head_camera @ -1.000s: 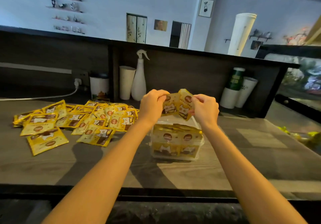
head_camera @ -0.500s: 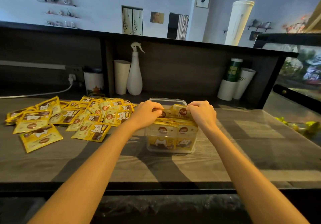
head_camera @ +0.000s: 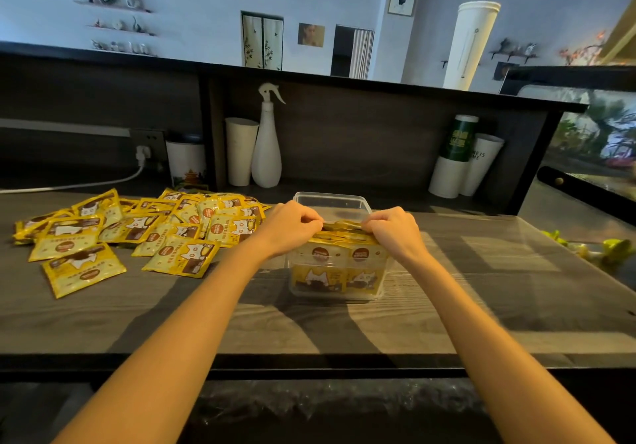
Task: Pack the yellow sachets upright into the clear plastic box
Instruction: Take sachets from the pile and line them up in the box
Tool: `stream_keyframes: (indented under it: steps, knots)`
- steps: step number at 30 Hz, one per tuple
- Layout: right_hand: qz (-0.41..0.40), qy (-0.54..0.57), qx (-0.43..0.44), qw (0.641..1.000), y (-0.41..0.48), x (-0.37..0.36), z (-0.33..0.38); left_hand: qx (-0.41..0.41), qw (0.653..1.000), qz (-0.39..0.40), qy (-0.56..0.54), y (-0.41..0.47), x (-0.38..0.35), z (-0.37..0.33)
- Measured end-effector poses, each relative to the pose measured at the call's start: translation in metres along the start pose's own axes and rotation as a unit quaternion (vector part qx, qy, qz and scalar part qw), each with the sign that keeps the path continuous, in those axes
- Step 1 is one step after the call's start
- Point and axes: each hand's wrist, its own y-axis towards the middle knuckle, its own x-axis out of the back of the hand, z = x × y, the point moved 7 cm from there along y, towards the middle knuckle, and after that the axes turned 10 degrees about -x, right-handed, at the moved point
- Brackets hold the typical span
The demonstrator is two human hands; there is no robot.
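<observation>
A clear plastic box [head_camera: 332, 200] stands on the dark wooden counter in front of me. Its near half holds yellow sachets [head_camera: 335, 273] standing upright; its far half shows empty. My left hand [head_camera: 292, 226] and my right hand [head_camera: 395, 232] sit at the box's top, fingers pinched on the top edges of sachets [head_camera: 342, 226] pushed down into the row. A loose pile of yellow sachets [head_camera: 137, 226] lies flat on the counter to the left.
At the back stand a white spray bottle [head_camera: 266, 147], white paper cups [head_camera: 241, 151], a lidded cup [head_camera: 186, 161] and stacked cups [head_camera: 461, 158] at the right. A white cable [head_camera: 69, 187] runs along the back left. A glass case [head_camera: 592, 140] is at the far right.
Both hands came down from above the box with the sachets they held, and those sachets now sit low inside the box behind the standing row.
</observation>
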Motion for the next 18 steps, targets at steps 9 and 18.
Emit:
stream_keyframes:
  steps: [9,18]
  knots:
    - [0.056,-0.002,-0.009,0.998,0.010,-0.005,0.002,0.011,1.000,-0.005,0.000,0.007,-0.004,-0.001]
    - [0.101,-0.005,0.020,0.995,0.011,-0.004,0.004,0.035,0.999,0.029,-0.011,0.015,-0.008,0.004]
